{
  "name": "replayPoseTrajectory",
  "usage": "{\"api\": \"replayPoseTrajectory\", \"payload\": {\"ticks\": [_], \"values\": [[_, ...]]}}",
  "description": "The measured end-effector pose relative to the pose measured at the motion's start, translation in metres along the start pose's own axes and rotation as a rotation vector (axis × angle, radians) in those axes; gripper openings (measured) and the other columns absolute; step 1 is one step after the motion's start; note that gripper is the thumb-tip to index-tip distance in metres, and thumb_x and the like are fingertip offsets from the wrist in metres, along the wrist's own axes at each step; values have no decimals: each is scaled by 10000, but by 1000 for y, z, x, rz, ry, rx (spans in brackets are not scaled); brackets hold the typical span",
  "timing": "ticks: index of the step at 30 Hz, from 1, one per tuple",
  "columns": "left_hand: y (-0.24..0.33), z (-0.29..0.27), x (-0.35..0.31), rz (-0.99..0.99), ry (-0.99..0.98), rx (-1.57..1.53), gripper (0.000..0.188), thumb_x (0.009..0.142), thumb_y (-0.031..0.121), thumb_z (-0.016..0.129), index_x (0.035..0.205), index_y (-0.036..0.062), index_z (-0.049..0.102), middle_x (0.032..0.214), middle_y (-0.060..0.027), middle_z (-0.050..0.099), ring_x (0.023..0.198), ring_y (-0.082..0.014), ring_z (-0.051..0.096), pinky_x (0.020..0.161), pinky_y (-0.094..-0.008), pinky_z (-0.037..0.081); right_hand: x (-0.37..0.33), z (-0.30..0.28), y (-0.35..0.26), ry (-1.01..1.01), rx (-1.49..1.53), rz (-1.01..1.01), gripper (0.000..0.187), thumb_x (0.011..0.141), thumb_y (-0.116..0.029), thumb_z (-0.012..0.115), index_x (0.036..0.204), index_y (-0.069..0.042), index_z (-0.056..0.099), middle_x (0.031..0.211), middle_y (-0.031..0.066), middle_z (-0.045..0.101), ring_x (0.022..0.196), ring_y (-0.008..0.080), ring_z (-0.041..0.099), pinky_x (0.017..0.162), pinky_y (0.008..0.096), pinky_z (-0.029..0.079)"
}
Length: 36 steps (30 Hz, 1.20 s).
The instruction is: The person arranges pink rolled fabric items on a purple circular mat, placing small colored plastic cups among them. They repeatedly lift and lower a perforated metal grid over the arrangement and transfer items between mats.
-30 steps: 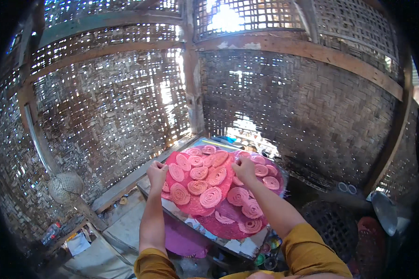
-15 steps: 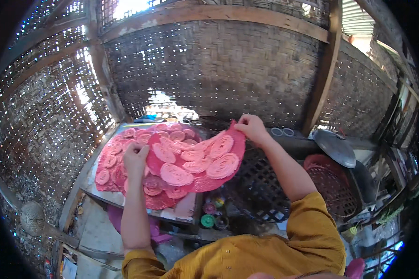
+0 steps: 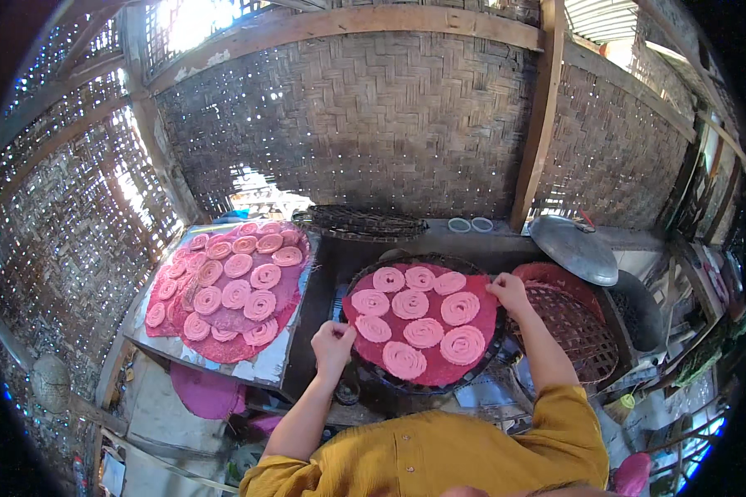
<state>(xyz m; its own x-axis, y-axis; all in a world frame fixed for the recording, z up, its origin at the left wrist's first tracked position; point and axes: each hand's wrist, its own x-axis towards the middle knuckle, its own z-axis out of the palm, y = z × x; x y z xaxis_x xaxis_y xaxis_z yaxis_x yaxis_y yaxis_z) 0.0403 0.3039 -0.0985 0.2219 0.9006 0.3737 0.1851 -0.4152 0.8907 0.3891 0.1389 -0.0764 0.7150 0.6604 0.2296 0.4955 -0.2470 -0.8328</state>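
Observation:
A dark red sheet (image 3: 436,371) carries several pale pink spiral coils (image 3: 423,333). It lies spread flat over a round black woven tray (image 3: 499,348), which shows mainly as a dark rim around it. My left hand (image 3: 333,346) pinches the sheet's left edge between closed fingers. On the other side, my right hand (image 3: 507,291) grips the upper right edge. To the left, a pile of similar red sheets with pink coils (image 3: 238,265) covers most of a pale-topped table (image 3: 269,364).
A metal lid (image 3: 574,253) leans at the back right, above a brown woven basket (image 3: 584,335). Two small pale rings (image 3: 470,224) sit on the back ledge, right of a dark woven tray (image 3: 360,224). A woven bamboo wall (image 3: 348,116) stands behind.
Both hands have carried the sheet from over the pile to the right and laid it flat on the black tray. The small jars seen earlier are now mostly hidden.

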Motion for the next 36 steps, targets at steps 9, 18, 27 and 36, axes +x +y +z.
{"api": "replayPoseTrajectory", "payload": {"ticks": [9,18,27,36], "values": [[1,-4,-27,-63,-85,171,176,680,157,685,683,4,598,605,-70,593,556,-111,564,523,-246,444,2,1,43,64,-270,-54,231,650,-232,691,667,-21,599,641,118,592,627,223,577,598,346,440],[-13,-24,-51,-221,-8,15,175,713,153,680,707,2,592,619,-52,589,550,-70,534,518,-224,431,13,11,37,54,-370,-95,252,678,-279,671,685,-37,600,684,144,605,689,308,593,638,393,452],[-68,-65,-123,-340,-157,409,256,706,169,658,910,29,592,737,-75,617,659,-167,601,628,-273,480,10,9,42,102,-416,-172,245,683,-254,663,678,-22,580,672,149,594,663,316,583,621,387,448],[-87,-40,-128,202,-437,985,724,613,269,711,1238,89,394,1241,-114,403,1129,-305,390,941,-512,261,5,12,39,146,-479,-118,228,701,-243,653,703,-29,575,686,156,592,672,331,575,621,409,444]]}}
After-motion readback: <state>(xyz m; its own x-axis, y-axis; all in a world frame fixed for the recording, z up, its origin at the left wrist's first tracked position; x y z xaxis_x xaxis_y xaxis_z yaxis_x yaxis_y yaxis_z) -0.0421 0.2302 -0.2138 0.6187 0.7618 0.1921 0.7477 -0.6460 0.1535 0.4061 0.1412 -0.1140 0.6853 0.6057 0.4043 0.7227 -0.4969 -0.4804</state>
